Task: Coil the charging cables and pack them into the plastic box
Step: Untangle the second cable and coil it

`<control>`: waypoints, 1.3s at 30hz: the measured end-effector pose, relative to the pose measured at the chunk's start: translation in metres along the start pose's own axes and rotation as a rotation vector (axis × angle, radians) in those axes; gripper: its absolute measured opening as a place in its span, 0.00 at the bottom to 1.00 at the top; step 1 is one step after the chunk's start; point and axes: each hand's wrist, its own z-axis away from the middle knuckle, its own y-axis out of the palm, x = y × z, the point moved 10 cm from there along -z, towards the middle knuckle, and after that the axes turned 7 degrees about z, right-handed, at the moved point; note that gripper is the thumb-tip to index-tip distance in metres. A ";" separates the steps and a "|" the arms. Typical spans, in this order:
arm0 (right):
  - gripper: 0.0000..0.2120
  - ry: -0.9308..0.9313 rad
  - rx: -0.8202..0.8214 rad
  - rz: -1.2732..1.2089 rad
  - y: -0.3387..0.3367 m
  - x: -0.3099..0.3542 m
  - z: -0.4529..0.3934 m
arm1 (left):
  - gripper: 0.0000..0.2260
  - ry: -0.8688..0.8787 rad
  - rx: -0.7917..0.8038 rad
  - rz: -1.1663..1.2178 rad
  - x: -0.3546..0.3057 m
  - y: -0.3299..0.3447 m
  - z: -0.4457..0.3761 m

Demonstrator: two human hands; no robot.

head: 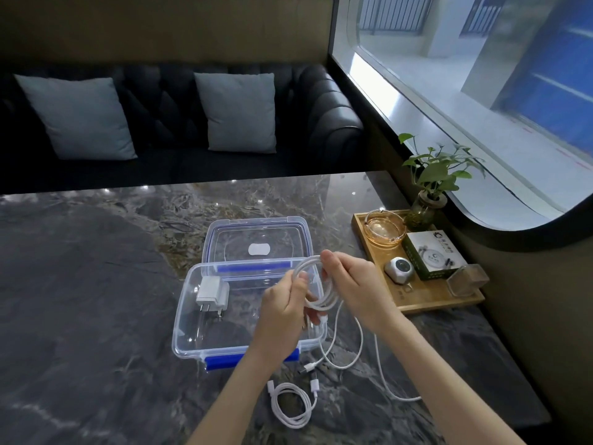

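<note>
A clear plastic box (186,316) with blue latches stands open on the dark marble table, its lid (256,232) lying flat behind it. Two white charger plugs (211,295) lie inside at the left. Above the box's right end, my left hand (285,303) and my right hand (349,284) both grip a partly coiled white cable (324,303). Its loose tail (356,354) hangs down and trails over the table to the right. A second white cable (293,406) lies coiled on the table in front of the box.
A wooden tray (442,300) at the right holds an amber glass ashtray (383,229), a green-and-white box (433,255), a small grey device (398,269) and a clear cube. A potted plant (430,187) stands behind it. A black sofa with two grey cushions lies beyond the table.
</note>
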 end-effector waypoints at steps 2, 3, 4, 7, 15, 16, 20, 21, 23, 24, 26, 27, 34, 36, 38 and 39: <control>0.13 -0.013 0.006 0.197 -0.008 0.004 -0.002 | 0.15 -0.020 0.026 -0.040 0.001 -0.001 0.000; 0.13 0.009 0.010 0.210 -0.012 0.005 -0.004 | 0.15 -0.040 0.044 -0.068 0.004 -0.001 0.000; 0.14 0.048 0.026 0.161 -0.016 0.004 -0.005 | 0.15 -0.062 0.059 -0.095 0.008 0.000 0.000; 0.17 0.217 0.256 -0.326 0.001 0.004 -0.003 | 0.16 -0.109 0.062 -0.137 0.018 0.000 0.001; 0.10 0.022 0.255 -0.325 0.015 0.015 0.000 | 0.15 -0.134 0.053 -0.072 0.021 -0.004 -0.001; 0.11 -0.003 0.201 -0.296 0.015 0.012 0.000 | 0.15 -0.137 0.054 -0.055 0.021 -0.004 -0.001; 0.08 -0.113 -0.050 -0.023 0.011 0.006 0.011 | 0.15 -0.175 0.000 0.020 0.025 -0.012 -0.004; 0.07 -0.157 -0.141 0.044 0.007 0.008 0.015 | 0.15 -0.185 -0.003 0.028 0.027 -0.012 -0.005; 0.06 -0.217 -0.350 0.145 -0.006 0.012 0.026 | 0.16 -0.192 0.003 0.036 0.029 -0.010 -0.005; 0.06 -0.206 -0.436 0.175 -0.011 0.011 0.030 | 0.16 -0.190 0.001 0.033 0.030 -0.009 -0.004; 0.04 -0.144 -0.518 0.174 -0.016 0.006 0.034 | 0.16 -0.169 -0.002 0.007 0.028 -0.008 -0.003; 0.04 -0.115 -0.519 0.141 -0.016 0.004 0.034 | 0.16 -0.151 -0.003 -0.007 0.027 -0.007 -0.002; 0.10 0.235 -0.293 -0.321 -0.001 -0.030 0.026 | 0.15 -0.052 -0.041 -0.020 0.013 -0.009 -0.002; 0.07 0.184 -0.117 -0.446 0.012 -0.023 0.019 | 0.15 -0.066 -0.028 0.007 0.015 -0.009 -0.002; 0.06 0.146 -0.008 -0.513 0.021 -0.016 0.016 | 0.15 -0.105 0.006 0.074 0.019 -0.005 -0.001; 0.05 0.153 0.003 -0.530 0.023 -0.017 0.016 | 0.16 -0.127 0.025 0.113 0.020 -0.001 0.000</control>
